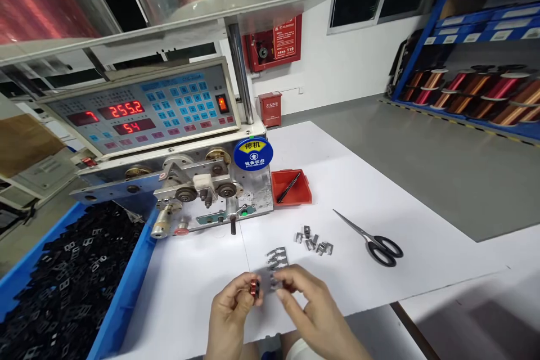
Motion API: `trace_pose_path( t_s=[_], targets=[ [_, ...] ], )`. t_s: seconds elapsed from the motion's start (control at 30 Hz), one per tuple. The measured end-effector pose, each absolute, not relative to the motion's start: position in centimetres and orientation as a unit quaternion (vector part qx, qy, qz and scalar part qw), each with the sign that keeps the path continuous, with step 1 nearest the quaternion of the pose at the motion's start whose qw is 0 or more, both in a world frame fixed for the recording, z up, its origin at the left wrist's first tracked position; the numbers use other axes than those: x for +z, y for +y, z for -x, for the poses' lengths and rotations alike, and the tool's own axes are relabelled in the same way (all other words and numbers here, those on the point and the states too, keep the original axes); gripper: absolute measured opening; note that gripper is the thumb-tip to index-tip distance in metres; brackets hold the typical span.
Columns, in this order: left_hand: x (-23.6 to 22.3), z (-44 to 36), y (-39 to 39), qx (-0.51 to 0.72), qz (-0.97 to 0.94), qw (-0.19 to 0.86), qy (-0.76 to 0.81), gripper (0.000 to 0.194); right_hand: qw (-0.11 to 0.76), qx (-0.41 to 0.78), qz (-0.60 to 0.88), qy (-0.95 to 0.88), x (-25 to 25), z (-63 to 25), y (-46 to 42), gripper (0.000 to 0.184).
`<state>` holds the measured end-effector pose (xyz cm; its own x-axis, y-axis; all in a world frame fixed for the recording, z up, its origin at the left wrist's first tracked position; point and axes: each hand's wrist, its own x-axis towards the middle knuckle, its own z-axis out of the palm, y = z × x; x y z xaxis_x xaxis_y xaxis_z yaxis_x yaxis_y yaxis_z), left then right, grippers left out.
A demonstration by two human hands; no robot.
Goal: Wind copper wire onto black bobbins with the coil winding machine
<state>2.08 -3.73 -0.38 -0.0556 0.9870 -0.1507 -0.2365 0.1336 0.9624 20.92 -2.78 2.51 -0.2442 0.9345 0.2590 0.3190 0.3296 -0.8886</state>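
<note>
My left hand (234,309) pinches a small coil bobbin (255,288) with reddish copper winding and black ends, held above the white table. Close beside it on the right, my right hand (310,298) has its thumb and fingertips drawn near each other. Small grey parts show at those fingertips, and whether they are gripped or lie behind is hard to make out. Just beyond the hands lies a group of grey metal clips (277,257) in rows. More loose grey clips (314,242) are scattered farther right.
Black-handled scissors (375,241) lie at right. A red tray (292,194) holds a black pen (289,187). Behind stands a winding machine (202,191) with a lit control panel (147,109). On the left is a blue bin (126,298) full of black plastic parts (63,275).
</note>
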Motion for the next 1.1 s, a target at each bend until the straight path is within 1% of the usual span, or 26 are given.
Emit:
trace_pose_path(
  t_s=[0.1,0.2,0.43,0.5,0.57,0.67,0.77,0.83,0.97,1.1],
  targets=[
    [0.2,-2.3,-3.9,0.558,-0.389,0.543,0.492,0.028,0.426,0.399,0.399,-0.707,3.2,-19.0,-3.0,0.017],
    [0.5,-2.1,-3.9,0.555,-0.397,0.543,0.490,0.026,0.403,0.398,0.396,-0.723,3.3,-18.7,-2.6,0.018],
    [1.6,-1.7,-3.7,0.521,-0.458,0.531,0.486,0.024,0.279,0.366,0.410,-0.787,5.5,-19.8,-1.7,0.018],
    [1.9,-1.5,-3.6,0.509,-0.479,0.529,0.480,0.026,0.269,0.358,0.409,-0.795,5.8,-19.9,-1.3,0.018],
    [1.9,-1.2,-3.5,0.506,-0.482,0.530,0.481,0.026,0.286,0.375,0.395,-0.788,5.6,-19.9,-0.9,0.015],
    [1.7,-1.0,-3.4,0.494,-0.461,0.552,0.488,0.024,0.321,0.452,0.384,-0.738,4.8,-19.5,0.0,0.005],
    [1.6,-1.3,-3.4,0.503,-0.415,0.587,0.480,0.029,0.333,0.532,0.382,-0.679,3.9,-19.2,0.6,0.010],
    [1.7,-1.6,-3.4,0.525,-0.380,0.595,0.475,0.033,0.340,0.558,0.375,-0.657,3.6,-19.0,0.8,0.009],
    [1.8,-1.9,-3.4,0.527,-0.369,0.611,0.462,0.034,0.357,0.575,0.361,-0.642,3.2,-18.6,1.1,0.010],
    [1.7,-1.9,-3.3,0.525,-0.382,0.607,0.458,0.033,0.370,0.565,0.373,-0.636,3.0,-18.1,1.3,0.018]
  ],
)
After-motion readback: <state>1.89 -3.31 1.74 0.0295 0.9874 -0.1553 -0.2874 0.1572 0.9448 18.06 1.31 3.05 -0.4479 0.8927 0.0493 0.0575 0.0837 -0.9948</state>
